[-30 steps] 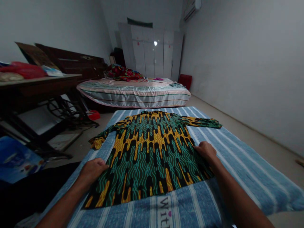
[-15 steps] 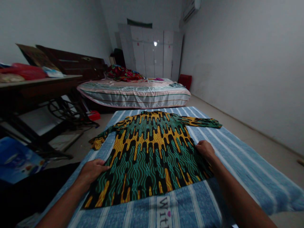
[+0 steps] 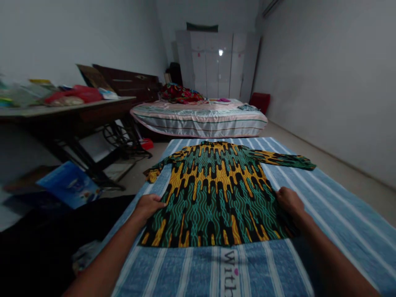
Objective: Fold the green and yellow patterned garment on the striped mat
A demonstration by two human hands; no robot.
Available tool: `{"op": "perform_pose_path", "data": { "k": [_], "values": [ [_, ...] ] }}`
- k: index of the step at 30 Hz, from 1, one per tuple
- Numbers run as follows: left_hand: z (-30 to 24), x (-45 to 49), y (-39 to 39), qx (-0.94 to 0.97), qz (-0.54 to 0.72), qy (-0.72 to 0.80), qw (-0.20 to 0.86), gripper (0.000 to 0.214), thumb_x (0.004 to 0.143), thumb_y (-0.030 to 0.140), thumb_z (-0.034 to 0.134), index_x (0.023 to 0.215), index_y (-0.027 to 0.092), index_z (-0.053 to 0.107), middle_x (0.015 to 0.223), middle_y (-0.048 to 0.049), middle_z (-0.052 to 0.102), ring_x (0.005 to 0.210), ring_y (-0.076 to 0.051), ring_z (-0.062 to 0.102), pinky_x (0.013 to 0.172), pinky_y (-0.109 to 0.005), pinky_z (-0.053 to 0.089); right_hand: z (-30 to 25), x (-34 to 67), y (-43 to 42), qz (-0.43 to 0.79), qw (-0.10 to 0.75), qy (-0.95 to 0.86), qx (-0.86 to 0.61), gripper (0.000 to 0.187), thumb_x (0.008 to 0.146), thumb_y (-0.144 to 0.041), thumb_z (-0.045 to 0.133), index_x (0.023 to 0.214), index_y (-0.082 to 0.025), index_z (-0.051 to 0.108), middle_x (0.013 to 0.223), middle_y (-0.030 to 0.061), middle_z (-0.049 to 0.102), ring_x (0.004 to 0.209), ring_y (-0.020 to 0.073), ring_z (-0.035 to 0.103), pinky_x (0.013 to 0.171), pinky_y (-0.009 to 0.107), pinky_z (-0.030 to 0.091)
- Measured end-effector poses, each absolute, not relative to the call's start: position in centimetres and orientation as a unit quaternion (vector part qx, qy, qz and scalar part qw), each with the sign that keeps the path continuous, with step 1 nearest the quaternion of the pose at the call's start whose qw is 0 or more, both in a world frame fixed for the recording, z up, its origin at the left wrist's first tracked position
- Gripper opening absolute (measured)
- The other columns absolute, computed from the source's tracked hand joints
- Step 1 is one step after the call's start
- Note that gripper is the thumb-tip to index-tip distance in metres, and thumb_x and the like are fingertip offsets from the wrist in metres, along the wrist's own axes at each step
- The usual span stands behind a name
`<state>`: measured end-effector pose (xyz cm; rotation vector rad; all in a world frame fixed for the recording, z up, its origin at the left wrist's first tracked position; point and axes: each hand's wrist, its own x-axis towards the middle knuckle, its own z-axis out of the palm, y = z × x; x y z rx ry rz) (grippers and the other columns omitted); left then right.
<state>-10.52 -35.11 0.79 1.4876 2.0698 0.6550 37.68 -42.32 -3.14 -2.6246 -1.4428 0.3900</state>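
A long-sleeved shirt (image 3: 216, 194) with a wavy green, black and yellow pattern lies spread flat, its collar at the far end and its hem towards me. Both sleeves stretch out sideways; the left one looks bunched at the cuff. My left hand (image 3: 150, 206) pinches the shirt's left side edge above the hem. On the opposite edge my right hand (image 3: 289, 200) is closed on the fabric, its fingertips partly hidden. Under the shirt is a blue and white striped cloth (image 3: 198, 272) printed with lettering.
Beyond the striped cloth stands a bed (image 3: 198, 123) with a crumpled red blanket (image 3: 182, 93). At left are a sewing machine table (image 3: 105, 108) with bags on it and a blue box (image 3: 69, 183). A wardrobe (image 3: 213, 62) stands at the back.
The view has turned left, so everything sits further right in the picture. Both hands still hold the shirt's side edges, and its hem lies straighter across the cloth.
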Motion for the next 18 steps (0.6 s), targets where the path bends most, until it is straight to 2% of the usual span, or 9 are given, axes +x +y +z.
{"op": "perform_pose_path", "data": {
  "k": [2,7,10,13,18],
  "values": [
    [0.4,-10.6,-35.4,0.559,0.222,0.758,0.252,0.011,0.059,0.018,0.069,0.059,0.015,0.059,0.050,0.0041,0.057,0.053,-0.015,0.057,0.051,-0.022,0.039,-3.4,37.8,-42.6,0.128,0.050,-0.487,-0.863,0.036,0.090,-0.035,0.035,0.098,-0.014,0.064,0.101,0.0192,0.066,0.097,0.0289,0.062,0.067,0.031,0.045],
    [0.2,-9.9,-36.7,0.619,0.121,0.768,0.109,0.009,0.071,0.027,0.062,0.067,0.019,0.059,0.066,0.0018,0.062,0.069,-0.015,0.060,0.056,-0.022,0.036,-4.4,38.5,-42.9,0.120,0.034,-0.507,-0.853,0.039,0.088,-0.039,0.032,0.095,-0.018,0.064,0.097,0.0160,0.067,0.092,0.0289,0.063,0.061,0.031,0.046],
    [0.5,-8.9,-38.1,0.659,0.077,0.746,0.055,0.012,0.080,0.029,0.054,0.080,0.020,0.063,0.079,-0.0016,0.067,0.079,-0.017,0.062,0.063,-0.023,0.038,-4.8,38.7,-43.0,0.115,0.029,-0.516,-0.848,0.039,0.088,-0.040,0.031,0.094,-0.018,0.063,0.096,0.0154,0.067,0.092,0.0287,0.063,0.062,0.031,0.045],
    [0.6,-7.8,-39.6,0.692,0.031,0.721,0.007,0.020,0.086,0.024,0.044,0.095,0.020,0.062,0.095,-0.0065,0.066,0.087,-0.019,0.062,0.071,-0.026,0.040,-5.0,38.7,-43.2,0.111,0.026,-0.520,-0.847,0.040,0.088,-0.041,0.029,0.093,-0.019,0.062,0.096,0.0149,0.066,0.092,0.0294,0.063,0.062,0.032,0.045],
    [-0.1,-6.4,-41.3,0.729,0.002,0.683,-0.041,0.031,0.088,0.010,0.031,0.094,0.018,0.061,0.098,-0.0098,0.062,0.094,-0.021,0.058,0.076,-0.030,0.040,-5.9,39.2,-43.4,0.108,0.033,-0.518,-0.848,0.042,0.088,-0.046,0.028,0.091,-0.020,0.061,0.097,0.0153,0.066,0.091,0.0311,0.063,0.060,0.034,0.045]
  ]
}}
